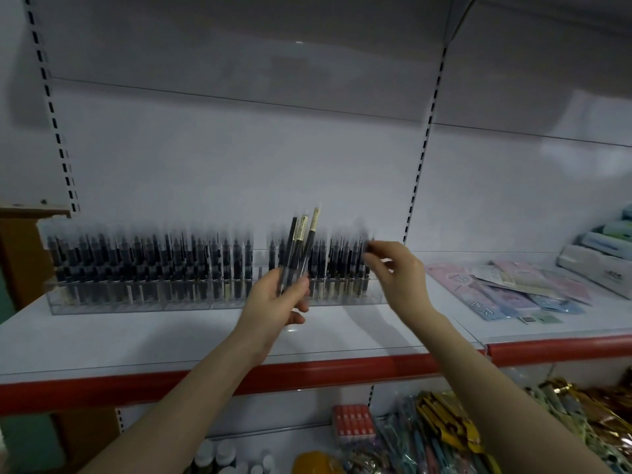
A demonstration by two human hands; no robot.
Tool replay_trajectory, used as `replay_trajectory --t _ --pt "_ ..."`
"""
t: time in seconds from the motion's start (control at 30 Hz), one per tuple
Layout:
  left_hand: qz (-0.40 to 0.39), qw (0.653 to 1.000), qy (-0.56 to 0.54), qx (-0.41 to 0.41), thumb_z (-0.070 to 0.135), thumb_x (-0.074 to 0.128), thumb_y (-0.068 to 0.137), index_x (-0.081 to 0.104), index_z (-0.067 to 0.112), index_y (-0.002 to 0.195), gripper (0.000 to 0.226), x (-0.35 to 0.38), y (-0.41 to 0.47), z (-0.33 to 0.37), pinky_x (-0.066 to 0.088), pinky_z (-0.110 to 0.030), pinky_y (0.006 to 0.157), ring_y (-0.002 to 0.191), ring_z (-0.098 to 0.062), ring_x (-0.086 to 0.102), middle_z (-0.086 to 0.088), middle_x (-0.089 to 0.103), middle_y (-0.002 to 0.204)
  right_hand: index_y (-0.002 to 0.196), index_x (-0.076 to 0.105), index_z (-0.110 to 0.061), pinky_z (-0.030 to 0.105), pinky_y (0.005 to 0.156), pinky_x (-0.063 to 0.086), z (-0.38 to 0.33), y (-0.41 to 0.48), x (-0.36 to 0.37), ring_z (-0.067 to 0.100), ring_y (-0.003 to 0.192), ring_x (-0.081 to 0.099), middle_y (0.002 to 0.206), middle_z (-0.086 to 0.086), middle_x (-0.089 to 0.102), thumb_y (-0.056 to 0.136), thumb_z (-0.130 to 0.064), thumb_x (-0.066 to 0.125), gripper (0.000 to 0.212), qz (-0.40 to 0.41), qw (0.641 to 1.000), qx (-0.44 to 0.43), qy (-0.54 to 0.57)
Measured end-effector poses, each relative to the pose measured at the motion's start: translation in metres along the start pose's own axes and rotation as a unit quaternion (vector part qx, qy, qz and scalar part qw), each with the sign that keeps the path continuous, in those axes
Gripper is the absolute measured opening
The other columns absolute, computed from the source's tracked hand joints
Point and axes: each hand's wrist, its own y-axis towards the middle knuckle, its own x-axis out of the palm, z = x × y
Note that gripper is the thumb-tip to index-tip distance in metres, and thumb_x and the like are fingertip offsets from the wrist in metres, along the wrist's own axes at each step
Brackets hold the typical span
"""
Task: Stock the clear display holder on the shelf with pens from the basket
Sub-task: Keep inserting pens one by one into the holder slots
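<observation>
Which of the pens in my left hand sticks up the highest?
The rightmost pen, cream-labelled: its tip tops the others held in the left hand.

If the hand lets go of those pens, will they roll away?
Probably. The pens look thin, round and smooth, so they would likely roll on the flat shelf. They seem stiff and light: the left hand holds several fanned upright without sagging.

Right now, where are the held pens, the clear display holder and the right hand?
held pens (299, 246): head view, mid-shafts
clear display holder (136, 303): head view, front wall
right hand (393, 268): head view, middle of hand
</observation>
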Motion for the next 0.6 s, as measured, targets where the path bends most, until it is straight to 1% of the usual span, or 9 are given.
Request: replay_trajectory --t 0.07,0.13,0.2,0.3,0.4,0.43,0.47,0.53,0.6 --pt "0.001 1.0 -0.01 -0.004 0.008 0.052 0.093 0.056 0.012 0.101 0.01 0.0 0.0 -0.001 0.048 -0.018 0.051 0.06 -0.009 0.055 -0.006 0.059 0.08 0.114 0.061 -0.004 0.015 0.07 0.045 0.004 0.01 -0.008 0.014 0.081 0.058 0.094 0.007 0.065 0.09 -0.008 0.059 0.025 0.013 0.997 0.07 0.023" --pt "0.0 1.0 -0.019 -0.008 0.006 0.052 0.093 0.054 0.015 0.105 0.015 0.001 0.0 -0.002 0.049 -0.02 0.052 0.062 -0.009 0.057 -0.005 0.062 0.082 0.118 0.055 -0.008 0.023 0.074 0.044 0.007 0.02 -0.014 0.015 0.081 0.058 0.09 0.002 0.063 0.09 -0.009 0.057 0.028 0.039 0.993 0.111 0.026" --pt "-0.002 1.0 -0.025 -0.012 0.005 0.052 0.093 0.054 0.016 0.106 0.018 0.001 0.0 -0.003 0.05 -0.02 0.053 0.063 -0.009 0.058 -0.005 0.064 0.084 0.119 0.053 -0.008 0.029 0.075 0.045 0.013 0.031 -0.018 0.019 0.082 0.058 0.091 0.003 0.063 0.09 -0.011 0.056 0.029 0.048 0.987 0.148 0.028" --pt "0.002 1.0 -0.022 -0.014 0.004 0.053 0.092 0.055 0.017 0.105 0.019 0.0 0.0 -0.004 0.049 -0.02 0.053 0.064 -0.01 0.058 -0.005 0.065 0.086 0.12 0.052 -0.008 0.029 0.066 0.044 0.02 0.041 -0.018 0.022 0.084 0.059 0.092 0.007 0.064 0.092 -0.015 0.052 0.03 0.029 0.982 0.186 0.03" --pt "0.007 1.0 -0.017 -0.016 0.004 0.053 0.091 0.055 0.019 0.103 0.019 0.0 0.001 -0.005 0.048 -0.021 0.052 0.065 -0.011 0.056 -0.006 0.064 0.087 0.12 0.053 -0.007 0.029 0.059 0.044 0.023 0.045 -0.014 0.022 0.083 0.062 0.086 0.005 0.062 0.093 -0.016 0.05 0.029 0.014 0.98 0.197 0.027" --pt "0.006 1.0 -0.017 -0.016 0.004 0.053 0.091 0.056 0.02 0.101 0.019 0.0 0.001 -0.005 0.048 -0.021 0.052 0.065 -0.011 0.055 -0.007 0.063 0.086 0.119 0.054 -0.006 0.03 0.06 0.046 0.023 0.046 -0.012 0.022 0.082 0.063 0.084 0.004 0.062 0.092 -0.015 0.05 0.028 0.012 0.98 0.199 0.026" --pt "0.006 1.0 -0.017 -0.016 0.005 0.053 0.091 0.056 0.021 0.1 0.018 0.0 0.001 -0.005 0.047 -0.022 0.053 0.066 -0.012 0.054 -0.008 0.06 0.085 0.117 0.055 -0.006 0.032 0.065 0.049 0.024 0.046 -0.011 0.022 0.081 0.063 0.082 0.004 0.062 0.092 -0.014 0.05 0.027 0.009 0.979 0.2 0.023" --pt "0.004 1.0 -0.016 -0.014 0.005 0.053 0.091 0.057 0.021 0.098 0.018 0.001 0.002 -0.006 0.046 -0.023 0.054 0.068 -0.013 0.052 -0.008 0.055 0.08 0.115 0.056 -0.005 0.037 0.077 0.052 0.026 0.044 -0.009 0.021 0.078 0.063 0.082 0.004 0.062 0.091 -0.013 0.051 0.025 0.001 0.979 0.204 0.016" --pt "0.002 1.0 -0.017 -0.013 0.005 0.052 0.091 0.057 0.02 0.097 0.017 0.001 0.002 -0.007 0.046 -0.024 0.055 0.069 -0.014 0.051 -0.008 0.052 0.079 0.113 0.057 -0.005 0.037 0.079 0.051 0.028 0.043 -0.006 0.019 0.074 0.062 0.082 0.006 0.063 0.091 -0.012 0.052 0.023 -0.008 0.979 0.205 0.009"
